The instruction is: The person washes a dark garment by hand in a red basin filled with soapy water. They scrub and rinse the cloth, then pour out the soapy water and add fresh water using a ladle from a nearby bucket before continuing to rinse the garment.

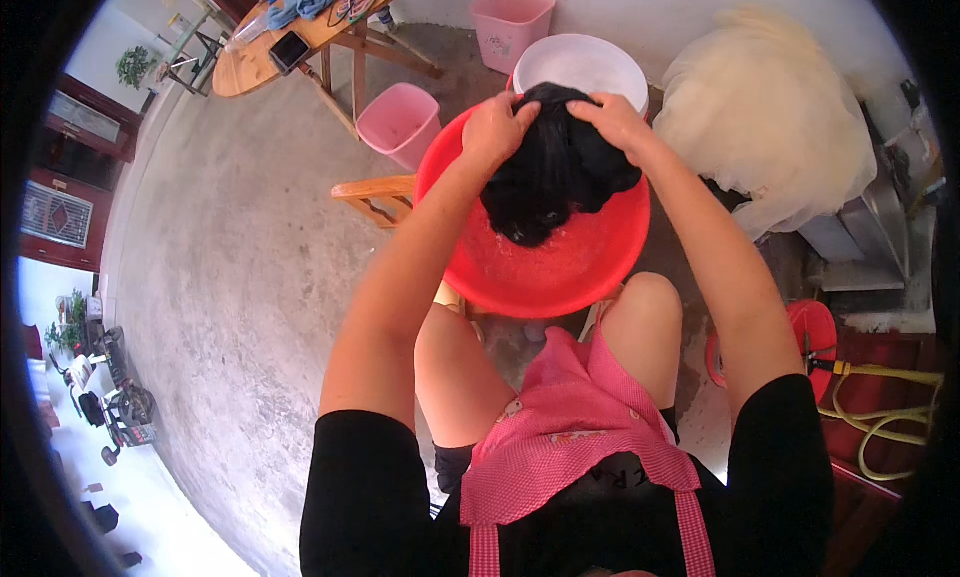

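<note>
My left hand (501,130) grips the upper left part of a wet black cloth (562,157), thumb on top. My right hand (613,123) holds the cloth's upper right part. Bunched folds hang from both hands over a red plastic basin (540,295), and the lower end reaches down to the water in it. The cloth hides the back of the basin. Directly behind the basin stands a round white tub (581,63) that looks whitish inside. Fingers of both hands are partly hidden behind the fabric.
Two pink bins (401,123) stand behind and left, near a wooden table (240,70) bearing cloths and a phone-like device. A wooden stool (375,194) is left of the basin. Cream tulle (765,119) lies heaped at right; a yellow hose (877,427) lies lower right.
</note>
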`<action>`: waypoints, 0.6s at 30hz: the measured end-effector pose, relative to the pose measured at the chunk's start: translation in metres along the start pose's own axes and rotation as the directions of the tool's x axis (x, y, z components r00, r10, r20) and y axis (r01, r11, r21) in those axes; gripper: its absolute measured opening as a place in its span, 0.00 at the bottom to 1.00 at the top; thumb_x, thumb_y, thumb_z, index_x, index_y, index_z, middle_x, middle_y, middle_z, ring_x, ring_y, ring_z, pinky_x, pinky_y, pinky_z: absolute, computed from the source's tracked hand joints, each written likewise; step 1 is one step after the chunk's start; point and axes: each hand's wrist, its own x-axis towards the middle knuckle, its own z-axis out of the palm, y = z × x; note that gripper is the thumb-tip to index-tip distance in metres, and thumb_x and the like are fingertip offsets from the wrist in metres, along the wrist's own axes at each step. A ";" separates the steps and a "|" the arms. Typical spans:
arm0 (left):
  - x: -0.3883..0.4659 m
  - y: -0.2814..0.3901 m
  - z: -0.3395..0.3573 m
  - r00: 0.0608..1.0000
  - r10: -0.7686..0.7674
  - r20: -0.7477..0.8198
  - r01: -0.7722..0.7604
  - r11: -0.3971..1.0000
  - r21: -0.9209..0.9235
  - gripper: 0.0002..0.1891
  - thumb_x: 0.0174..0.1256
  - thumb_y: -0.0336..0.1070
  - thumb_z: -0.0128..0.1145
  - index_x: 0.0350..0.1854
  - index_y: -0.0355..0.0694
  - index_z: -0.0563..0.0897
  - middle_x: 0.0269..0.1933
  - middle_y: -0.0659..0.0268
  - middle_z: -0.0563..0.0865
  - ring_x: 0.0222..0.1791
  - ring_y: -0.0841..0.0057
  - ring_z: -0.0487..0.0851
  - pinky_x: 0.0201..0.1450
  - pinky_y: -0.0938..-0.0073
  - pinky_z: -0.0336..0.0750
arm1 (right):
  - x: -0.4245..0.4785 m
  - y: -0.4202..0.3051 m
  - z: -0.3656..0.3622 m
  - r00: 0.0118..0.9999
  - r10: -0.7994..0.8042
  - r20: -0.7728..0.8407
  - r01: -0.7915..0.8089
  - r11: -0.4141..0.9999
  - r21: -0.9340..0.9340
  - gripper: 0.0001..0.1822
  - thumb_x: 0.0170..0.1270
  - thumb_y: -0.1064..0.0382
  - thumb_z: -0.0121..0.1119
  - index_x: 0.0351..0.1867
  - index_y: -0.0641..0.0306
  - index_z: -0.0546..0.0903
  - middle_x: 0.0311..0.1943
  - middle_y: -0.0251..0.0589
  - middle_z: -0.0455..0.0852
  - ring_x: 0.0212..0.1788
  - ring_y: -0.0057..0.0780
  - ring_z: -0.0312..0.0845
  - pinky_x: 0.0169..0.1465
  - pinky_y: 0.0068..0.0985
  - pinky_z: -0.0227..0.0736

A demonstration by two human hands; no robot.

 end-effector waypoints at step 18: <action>-0.063 -0.034 0.027 0.991 0.016 0.133 -0.008 0.998 -0.064 0.16 0.59 0.45 0.57 0.42 0.39 0.83 0.41 0.52 0.84 0.44 0.55 0.81 0.48 0.59 0.73 | -0.053 0.061 0.033 0.986 0.105 0.129 -0.087 0.987 -0.137 0.26 0.59 0.50 0.58 0.50 0.72 0.77 0.44 0.49 0.82 0.48 0.33 0.77 0.51 0.28 0.70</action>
